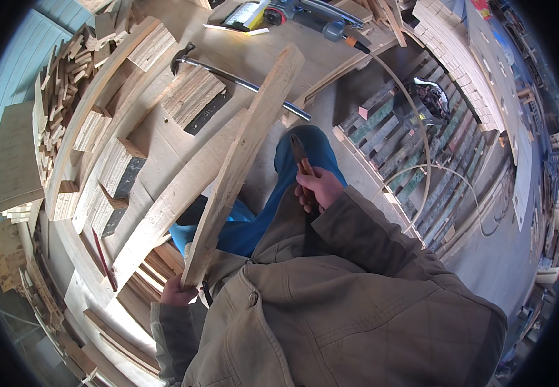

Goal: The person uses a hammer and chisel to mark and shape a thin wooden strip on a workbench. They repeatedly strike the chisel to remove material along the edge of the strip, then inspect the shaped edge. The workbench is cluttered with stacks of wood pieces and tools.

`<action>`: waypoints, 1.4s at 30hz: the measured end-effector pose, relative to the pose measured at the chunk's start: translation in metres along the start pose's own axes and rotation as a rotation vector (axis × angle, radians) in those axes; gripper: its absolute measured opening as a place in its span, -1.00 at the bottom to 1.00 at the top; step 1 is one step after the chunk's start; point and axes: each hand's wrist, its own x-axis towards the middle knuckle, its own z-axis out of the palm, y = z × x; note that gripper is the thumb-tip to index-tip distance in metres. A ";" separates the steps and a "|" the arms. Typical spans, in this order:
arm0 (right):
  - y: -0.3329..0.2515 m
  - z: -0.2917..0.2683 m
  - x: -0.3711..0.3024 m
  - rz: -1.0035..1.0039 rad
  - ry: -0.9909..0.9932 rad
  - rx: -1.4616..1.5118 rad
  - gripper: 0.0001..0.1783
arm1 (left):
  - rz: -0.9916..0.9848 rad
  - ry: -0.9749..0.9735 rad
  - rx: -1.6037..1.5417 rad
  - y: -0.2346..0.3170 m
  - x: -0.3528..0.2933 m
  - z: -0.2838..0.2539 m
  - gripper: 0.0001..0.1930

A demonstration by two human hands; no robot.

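Observation:
My left hand point(179, 292) is closed round the near end of a long wooden board point(244, 161). The board slants up and away to the right, across the workbench edge and in front of my legs. In my right hand point(323, 188) is a pair of pliers point(299, 153) with orange-brown handles, jaws pointing away from me above my blue-trousered knee. Beyond the board lies a hammer point(240, 82) with a metal shaft. The board passes over part of that shaft. Its claw head rests by a layered wood block point(192, 97) with a dark side face.
Curved wooden strips point(108, 106) and blocks cover the bench at left, with a red pencil point(102, 258) near its edge. Offcuts point(66, 97) are heaped farther left. A power tool point(321, 22) lies at the top. A slatted pallet point(421, 138) and a looping hose point(426, 155) are at right.

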 end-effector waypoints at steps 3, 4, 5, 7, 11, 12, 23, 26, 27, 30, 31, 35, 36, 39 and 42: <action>0.000 0.000 0.000 0.009 0.009 0.003 -0.77 | -0.012 -0.024 -0.048 0.006 -0.001 0.000 -0.61; 0.001 0.000 0.001 0.006 0.001 0.009 -0.77 | -0.022 -0.030 -0.073 0.008 -0.001 0.001 -0.61; 0.001 0.000 0.001 0.006 0.000 0.011 -0.77 | -0.015 -0.008 -0.061 0.008 0.000 0.003 -0.62; 0.002 -0.001 0.001 0.008 -0.002 0.016 -0.77 | -0.006 0.028 -0.050 0.008 0.001 0.007 -0.64; 0.003 -0.001 0.001 0.007 -0.007 0.023 -0.77 | -0.029 0.052 -0.008 0.003 0.004 0.007 -0.65; 0.003 -0.001 0.001 0.005 -0.008 0.025 -0.77 | -0.031 0.053 0.006 0.002 0.006 0.007 -0.66; -0.002 0.002 -0.003 0.004 0.008 0.018 -0.78 | -0.032 0.016 -0.099 0.026 0.008 0.007 -0.61; -0.001 0.002 -0.002 0.007 0.018 0.017 -0.77 | -0.015 -0.023 -0.173 0.040 0.009 0.003 -0.53; 0.000 0.003 -0.002 0.006 0.017 0.016 -0.76 | -0.002 -0.002 -0.133 0.044 0.011 0.003 -0.53; 0.002 0.002 0.000 -0.010 0.008 -0.002 -0.76 | 0.014 0.018 -0.094 0.055 0.019 0.002 -0.53; 0.003 0.002 0.001 -0.011 0.003 0.002 -0.76 | 0.028 0.029 -0.063 0.058 0.022 0.002 -0.54; 0.005 0.000 0.001 -0.023 0.004 0.011 -0.76 | 0.057 0.038 0.010 0.065 0.033 0.007 -0.53; 0.005 -0.001 0.001 -0.026 0.001 0.011 -0.76 | 0.062 0.041 0.012 0.065 0.034 0.008 -0.53; 0.005 0.000 0.000 -0.020 0.010 0.015 -0.76 | 0.045 0.020 -0.061 0.061 0.038 0.012 -0.52; 0.004 0.001 0.000 -0.015 -0.002 0.015 -0.76 | 0.065 0.052 -0.002 0.055 0.041 0.014 -0.52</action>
